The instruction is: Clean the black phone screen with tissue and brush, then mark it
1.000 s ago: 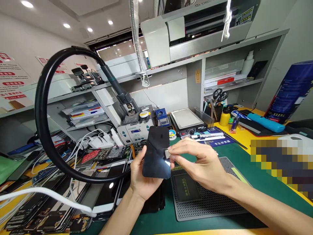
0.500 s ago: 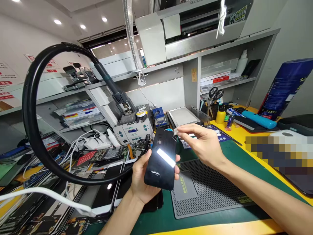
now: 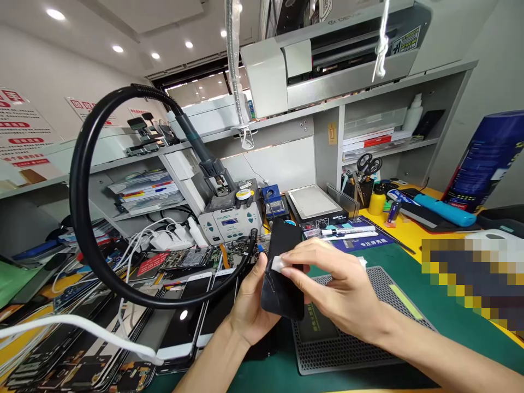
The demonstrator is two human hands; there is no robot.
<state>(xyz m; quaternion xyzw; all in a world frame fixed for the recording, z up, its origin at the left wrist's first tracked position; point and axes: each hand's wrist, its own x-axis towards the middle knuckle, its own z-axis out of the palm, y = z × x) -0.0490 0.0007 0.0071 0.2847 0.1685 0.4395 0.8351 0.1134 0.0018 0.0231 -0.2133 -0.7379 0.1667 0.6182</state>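
Observation:
A black glossy phone (image 3: 282, 301) is held tilted above the bench by my left hand (image 3: 248, 305), with the thumb along its left edge and the other fingers behind it. Streaks show on its dark face. My right hand (image 3: 344, 284) pinches a small white wipe (image 3: 277, 265) between thumb and fingertips. The wipe lies against the face of the phone near its left edge. My right hand hides part of the phone's right side.
Below the hands lies a grey perforated mat (image 3: 356, 349) on the green bench mat (image 3: 458, 333). Several phones and screens (image 3: 184, 316) crowd the left. A thick black hose (image 3: 77, 218) loops from the rework station (image 3: 229, 222). A hot plate (image 3: 315, 204) stands behind.
My right hand has moved down and left, bringing the wipe from the phone's upper right corner onto its face. The phone has turned, and the bright reflection on it is gone. The camera view has shifted.

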